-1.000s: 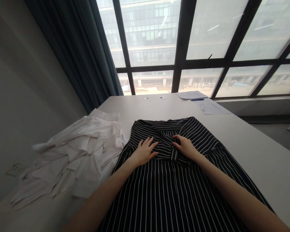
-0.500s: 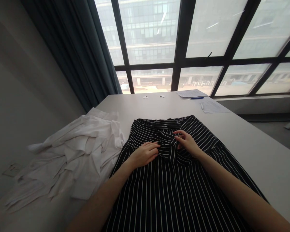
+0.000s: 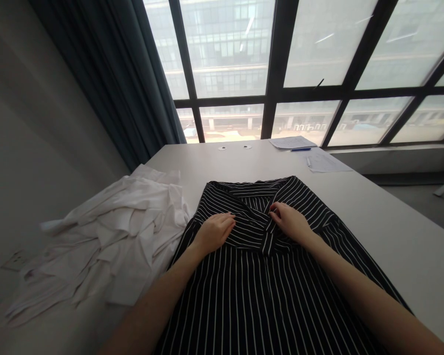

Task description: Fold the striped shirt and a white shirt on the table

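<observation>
A black shirt with thin white stripes [image 3: 266,291] lies spread on the white table [image 3: 392,231], collar end away from me. My left hand [image 3: 212,231] rests flat on the cloth just left of the folded collar part, fingers together and lying down. My right hand [image 3: 290,222] sits on the fold at the shirt's centre, fingers curled and pinching the striped fabric at its edge.
A heap of white garments [image 3: 107,236] lies on the table to the left of the shirt. Papers [image 3: 311,153] and a blue pen [image 3: 301,149] lie at the far edge by the window. A dark curtain [image 3: 114,74] hangs at the left.
My left hand has slid a little left and its spread fingers have drawn together. My right hand has curled onto the fold, and the flap at the collar now lies flatter.
</observation>
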`<action>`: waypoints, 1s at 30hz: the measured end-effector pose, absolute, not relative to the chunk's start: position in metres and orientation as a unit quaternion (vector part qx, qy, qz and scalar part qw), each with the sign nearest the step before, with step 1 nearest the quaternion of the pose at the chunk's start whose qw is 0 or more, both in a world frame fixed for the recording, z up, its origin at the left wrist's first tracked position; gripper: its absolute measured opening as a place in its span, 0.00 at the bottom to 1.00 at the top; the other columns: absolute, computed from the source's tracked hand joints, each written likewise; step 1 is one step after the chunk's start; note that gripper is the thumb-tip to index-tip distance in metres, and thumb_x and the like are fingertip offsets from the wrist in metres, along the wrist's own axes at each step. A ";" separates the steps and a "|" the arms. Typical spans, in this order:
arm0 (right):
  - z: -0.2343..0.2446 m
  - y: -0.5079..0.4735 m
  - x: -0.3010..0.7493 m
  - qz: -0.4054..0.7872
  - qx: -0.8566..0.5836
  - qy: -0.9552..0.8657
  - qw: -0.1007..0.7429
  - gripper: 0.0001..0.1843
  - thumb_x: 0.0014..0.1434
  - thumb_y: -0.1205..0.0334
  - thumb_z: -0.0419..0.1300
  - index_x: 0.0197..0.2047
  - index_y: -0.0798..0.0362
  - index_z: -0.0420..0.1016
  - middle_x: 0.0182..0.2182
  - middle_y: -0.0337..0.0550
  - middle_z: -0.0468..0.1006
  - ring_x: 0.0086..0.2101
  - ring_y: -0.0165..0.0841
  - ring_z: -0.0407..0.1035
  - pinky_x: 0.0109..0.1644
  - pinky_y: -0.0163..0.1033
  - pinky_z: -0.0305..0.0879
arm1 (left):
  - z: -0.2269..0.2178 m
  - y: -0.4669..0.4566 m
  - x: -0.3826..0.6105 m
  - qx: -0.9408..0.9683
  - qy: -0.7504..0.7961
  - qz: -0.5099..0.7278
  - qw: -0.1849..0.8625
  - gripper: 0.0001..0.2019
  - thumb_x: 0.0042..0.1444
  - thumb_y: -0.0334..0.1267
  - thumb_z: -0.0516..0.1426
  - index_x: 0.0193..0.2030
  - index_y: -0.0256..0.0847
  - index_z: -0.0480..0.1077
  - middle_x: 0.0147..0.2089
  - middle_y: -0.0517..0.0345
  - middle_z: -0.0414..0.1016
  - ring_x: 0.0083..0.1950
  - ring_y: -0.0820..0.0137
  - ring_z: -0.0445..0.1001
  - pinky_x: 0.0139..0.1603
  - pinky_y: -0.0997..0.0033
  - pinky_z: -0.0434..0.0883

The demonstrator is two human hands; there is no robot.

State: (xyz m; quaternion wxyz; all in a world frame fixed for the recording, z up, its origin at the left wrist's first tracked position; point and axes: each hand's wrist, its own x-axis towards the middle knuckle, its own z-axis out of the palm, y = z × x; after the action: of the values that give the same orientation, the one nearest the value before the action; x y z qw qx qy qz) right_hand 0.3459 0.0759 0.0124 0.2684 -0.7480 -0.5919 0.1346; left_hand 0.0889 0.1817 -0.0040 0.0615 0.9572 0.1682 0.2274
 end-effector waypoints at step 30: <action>-0.023 0.069 0.304 0.010 -0.643 -0.760 0.090 0.31 0.69 0.46 0.44 0.70 0.49 0.55 0.70 0.49 0.53 0.68 0.43 0.42 0.69 0.55 0.45 | -0.020 0.274 0.132 0.858 0.513 0.010 0.009 0.37 0.66 0.58 0.38 0.72 0.31 0.47 0.74 0.39 0.43 0.75 0.54 0.43 0.71 0.51 0.48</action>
State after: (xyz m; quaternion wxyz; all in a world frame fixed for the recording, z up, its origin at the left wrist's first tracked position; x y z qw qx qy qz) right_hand 0.3037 0.0691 -0.0231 0.0901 -0.6434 -0.7601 0.0104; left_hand 0.1320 0.2739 -0.0200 0.0086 0.8584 0.5128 0.0100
